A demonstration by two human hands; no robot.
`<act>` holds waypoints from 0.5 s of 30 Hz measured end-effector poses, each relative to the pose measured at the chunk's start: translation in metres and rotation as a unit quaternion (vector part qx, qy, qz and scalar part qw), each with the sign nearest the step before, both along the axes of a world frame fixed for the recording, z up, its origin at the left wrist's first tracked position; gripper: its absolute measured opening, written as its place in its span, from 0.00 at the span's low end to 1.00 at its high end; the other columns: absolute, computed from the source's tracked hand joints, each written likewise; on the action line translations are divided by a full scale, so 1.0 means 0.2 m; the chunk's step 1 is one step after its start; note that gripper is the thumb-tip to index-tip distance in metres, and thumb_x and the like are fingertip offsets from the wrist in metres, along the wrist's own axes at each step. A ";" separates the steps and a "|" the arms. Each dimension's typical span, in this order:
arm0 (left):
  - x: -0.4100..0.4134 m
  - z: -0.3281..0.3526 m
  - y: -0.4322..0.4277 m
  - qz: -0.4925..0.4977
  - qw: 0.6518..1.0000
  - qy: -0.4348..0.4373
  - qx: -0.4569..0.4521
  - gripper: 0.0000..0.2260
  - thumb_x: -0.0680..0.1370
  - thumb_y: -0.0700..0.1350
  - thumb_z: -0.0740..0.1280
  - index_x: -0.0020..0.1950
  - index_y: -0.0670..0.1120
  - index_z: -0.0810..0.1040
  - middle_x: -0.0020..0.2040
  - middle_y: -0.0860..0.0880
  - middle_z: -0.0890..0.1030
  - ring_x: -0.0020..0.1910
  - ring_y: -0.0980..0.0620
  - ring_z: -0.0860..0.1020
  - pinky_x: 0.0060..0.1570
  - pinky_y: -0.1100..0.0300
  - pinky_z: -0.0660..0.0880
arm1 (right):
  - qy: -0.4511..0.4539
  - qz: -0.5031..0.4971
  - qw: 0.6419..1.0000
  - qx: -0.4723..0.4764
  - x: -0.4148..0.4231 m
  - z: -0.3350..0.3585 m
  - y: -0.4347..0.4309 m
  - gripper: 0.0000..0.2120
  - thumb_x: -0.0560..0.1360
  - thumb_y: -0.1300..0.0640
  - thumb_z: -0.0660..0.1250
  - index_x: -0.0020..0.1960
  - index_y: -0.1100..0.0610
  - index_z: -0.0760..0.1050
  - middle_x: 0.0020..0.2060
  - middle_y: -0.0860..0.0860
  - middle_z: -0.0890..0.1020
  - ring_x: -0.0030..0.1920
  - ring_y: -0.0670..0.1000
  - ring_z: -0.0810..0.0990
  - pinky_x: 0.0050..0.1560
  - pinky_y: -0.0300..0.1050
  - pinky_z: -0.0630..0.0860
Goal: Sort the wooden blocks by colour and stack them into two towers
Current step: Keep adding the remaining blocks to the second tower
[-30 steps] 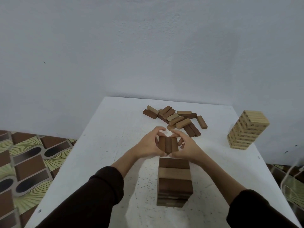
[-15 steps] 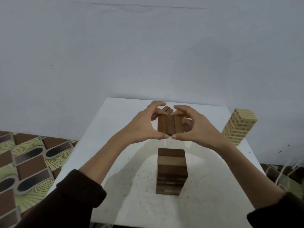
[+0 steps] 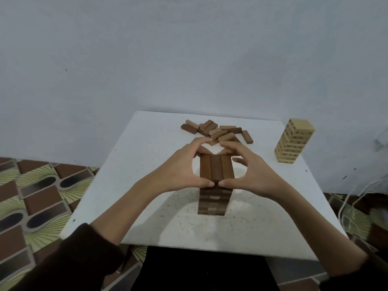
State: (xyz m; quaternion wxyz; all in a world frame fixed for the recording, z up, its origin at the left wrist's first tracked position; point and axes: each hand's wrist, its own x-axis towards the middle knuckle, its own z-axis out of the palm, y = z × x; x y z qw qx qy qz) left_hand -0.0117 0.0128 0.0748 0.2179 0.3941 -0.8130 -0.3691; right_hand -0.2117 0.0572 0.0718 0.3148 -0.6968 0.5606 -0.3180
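Note:
A row of three dark brown blocks (image 3: 216, 168) lies side by side on top of the brown tower (image 3: 212, 201) in the middle of the white table (image 3: 147, 164). My left hand (image 3: 180, 171) pinches the row from the left, thumb at its near end and fingers round its far end. My right hand (image 3: 249, 173) grips it the same way from the right. A finished pale tower (image 3: 292, 140) stands at the table's far right. Several loose brown blocks (image 3: 218, 132) lie in a heap near the far edge.
The table stands against a plain pale wall. Patterned tiled floor (image 3: 31, 198) shows on the left. White cords (image 3: 357, 198) hang beside the table's right edge. A dark surface (image 3: 201, 269) lies below the near edge.
Both hands have carried the row of three blocks from the heap, lifted it, then lowered it onto the top of the brown tower.

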 end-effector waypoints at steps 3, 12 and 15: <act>0.00 -0.02 0.00 -0.002 1.000 -0.001 0.004 0.40 0.66 0.46 0.78 0.72 0.56 0.60 0.62 0.56 0.74 0.63 0.59 0.70 0.70 0.57 0.63 | 0.005 0.007 1.000 0.002 -0.01 -0.01 0.00 0.38 0.64 0.57 0.78 0.69 0.48 0.65 0.55 0.37 0.75 0.60 0.37 0.71 0.67 0.38 0.65; 0.01 -0.03 0.02 -0.001 1.000 -0.015 0.004 0.42 0.67 0.46 0.78 0.73 0.57 0.56 0.65 0.56 0.70 0.65 0.59 0.66 0.69 0.60 0.61 | 0.040 0.025 0.999 0.016 -0.04 -0.04 0.00 0.44 0.64 0.52 0.78 0.72 0.44 0.58 0.60 0.37 0.69 0.62 0.35 0.67 0.61 0.25 0.58; 0.00 -0.04 0.02 0.004 1.000 -0.008 0.002 0.42 0.67 0.45 0.78 0.74 0.57 0.56 0.65 0.56 0.71 0.66 0.59 0.67 0.69 0.60 0.61 | 0.047 0.023 0.999 0.008 -0.04 -0.05 0.00 0.43 0.64 0.53 0.78 0.72 0.46 0.58 0.60 0.38 0.70 0.62 0.37 0.67 0.63 0.28 0.59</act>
